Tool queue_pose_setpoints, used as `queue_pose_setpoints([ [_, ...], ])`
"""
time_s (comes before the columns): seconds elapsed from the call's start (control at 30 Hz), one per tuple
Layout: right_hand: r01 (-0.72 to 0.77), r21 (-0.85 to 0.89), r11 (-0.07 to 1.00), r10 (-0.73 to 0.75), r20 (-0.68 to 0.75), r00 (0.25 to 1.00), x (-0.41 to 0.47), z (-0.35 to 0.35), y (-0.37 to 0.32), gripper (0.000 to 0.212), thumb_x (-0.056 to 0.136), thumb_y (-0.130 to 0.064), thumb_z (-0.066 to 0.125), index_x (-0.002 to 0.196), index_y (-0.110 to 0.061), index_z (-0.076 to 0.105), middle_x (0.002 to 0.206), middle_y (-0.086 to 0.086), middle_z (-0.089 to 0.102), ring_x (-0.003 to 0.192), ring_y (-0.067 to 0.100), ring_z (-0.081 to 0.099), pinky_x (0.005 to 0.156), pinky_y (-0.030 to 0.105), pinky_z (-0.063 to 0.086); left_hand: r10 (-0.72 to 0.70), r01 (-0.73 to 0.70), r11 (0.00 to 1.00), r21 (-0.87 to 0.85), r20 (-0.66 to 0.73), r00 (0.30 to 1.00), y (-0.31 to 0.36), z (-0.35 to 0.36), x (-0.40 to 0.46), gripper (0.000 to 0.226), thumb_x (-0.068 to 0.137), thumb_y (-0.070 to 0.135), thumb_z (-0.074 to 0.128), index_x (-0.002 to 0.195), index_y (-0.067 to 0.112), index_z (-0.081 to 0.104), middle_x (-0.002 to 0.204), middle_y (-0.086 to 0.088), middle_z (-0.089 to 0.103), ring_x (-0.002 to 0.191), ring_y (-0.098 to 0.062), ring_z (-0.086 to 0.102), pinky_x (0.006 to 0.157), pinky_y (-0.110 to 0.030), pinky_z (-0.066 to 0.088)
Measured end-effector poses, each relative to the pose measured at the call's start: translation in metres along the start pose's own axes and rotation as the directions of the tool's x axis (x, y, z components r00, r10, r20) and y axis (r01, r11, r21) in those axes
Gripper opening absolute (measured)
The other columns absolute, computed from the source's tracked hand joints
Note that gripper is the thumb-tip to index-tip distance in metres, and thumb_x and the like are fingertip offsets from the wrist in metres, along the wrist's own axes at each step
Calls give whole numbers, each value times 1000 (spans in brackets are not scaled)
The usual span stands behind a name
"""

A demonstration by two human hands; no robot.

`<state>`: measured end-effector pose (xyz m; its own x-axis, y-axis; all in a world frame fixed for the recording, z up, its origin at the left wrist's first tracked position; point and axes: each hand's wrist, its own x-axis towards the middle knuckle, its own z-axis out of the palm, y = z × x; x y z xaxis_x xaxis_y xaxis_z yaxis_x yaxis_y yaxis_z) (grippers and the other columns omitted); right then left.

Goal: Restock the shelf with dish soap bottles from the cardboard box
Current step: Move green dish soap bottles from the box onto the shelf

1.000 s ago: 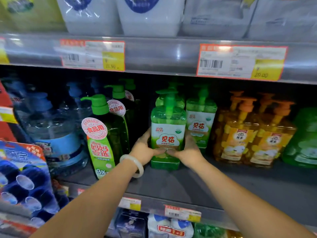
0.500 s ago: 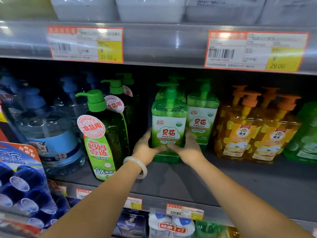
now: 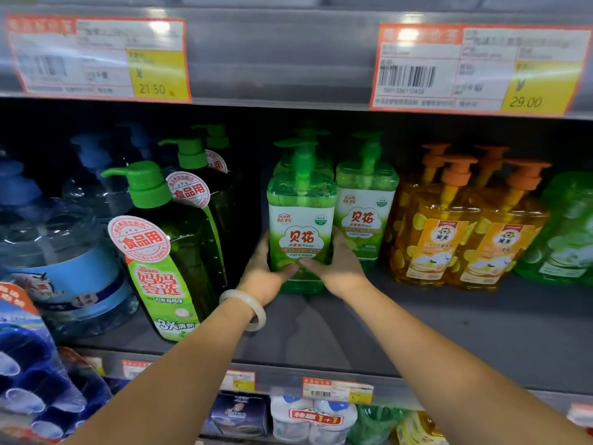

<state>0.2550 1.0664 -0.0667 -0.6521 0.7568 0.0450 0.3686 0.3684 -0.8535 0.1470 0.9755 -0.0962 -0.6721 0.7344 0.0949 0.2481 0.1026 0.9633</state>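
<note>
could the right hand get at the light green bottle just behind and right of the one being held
Probably yes. The right hand already grips the held bottle beside that neighbour bottle, whose front faces bare shelf; the hand would have to let go first.

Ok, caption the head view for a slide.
Both hands, left hand and right hand, grip a green dish soap bottle upright on the shelf.

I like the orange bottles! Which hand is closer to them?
Right. The right hand grips the green bottle on the side facing the orange bottles; the left hand grips its far side.
</note>
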Motion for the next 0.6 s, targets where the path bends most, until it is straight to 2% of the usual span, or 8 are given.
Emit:
queue_pose_setpoints([
  [0.13,-18,-40,999,18,6,1000,1,-1,0,81,81,-24,70,146,-20,21,143,-1,46,132,19,43,99,23,34,-13,13,1000,19,-5,1000,-2,2,2,76,81,5,70,144,22,31,121,7,55,112,-7,49,93,-23,39],
  [0.2,-20,-107,994,22,14,1000,2,-1,0,79,83,-28,69,145,-17,23,143,2,46,131,22,43,101,26,36,-29,30,999,38,-23,999,-2,5,0,71,82,7,69,142,21,34,119,6,57,111,-11,53,90,-23,41],
  [0.33,-46,-234,971,58,44,997,-4,-4,-2,72,84,-35,66,141,-12,28,142,7,45,129,27,45,101,32,38,-55,77,989,124,-175,983,3,14,-17,71,81,14,71,142,13,34,127,-7,59,116,-24,56,92,-29,45],
  [0.43,5,-245,970,15,82,997,-19,-9,6,67,82,-27,69,136,-9,34,137,13,48,125,29,47,98,30,39,-85,141,969,203,-261,962,8,23,-38,69,79,13,72,138,3,36,126,-17,57,118,-31,55,92,-32,44],
  [0.53,56,-311,949,-21,113,993,-43,-23,24,76,79,-27,71,141,-9,31,142,14,43,129,29,43,103,32,39,-17,106,950,293,-292,956,16,35,-60,53,80,9,70,127,2,47,124,-19,56,117,-31,54,96,-35,44],
  [0.6,61,-361,930,-15,129,992,-60,-43,36,81,79,-29,71,144,-10,26,145,14,38,133,29,39,108,35,36,66,36,906,421,-224,972,29,47,-74,45,82,9,67,124,2,52,125,-19,55,118,-30,52,98,-33,42],
])
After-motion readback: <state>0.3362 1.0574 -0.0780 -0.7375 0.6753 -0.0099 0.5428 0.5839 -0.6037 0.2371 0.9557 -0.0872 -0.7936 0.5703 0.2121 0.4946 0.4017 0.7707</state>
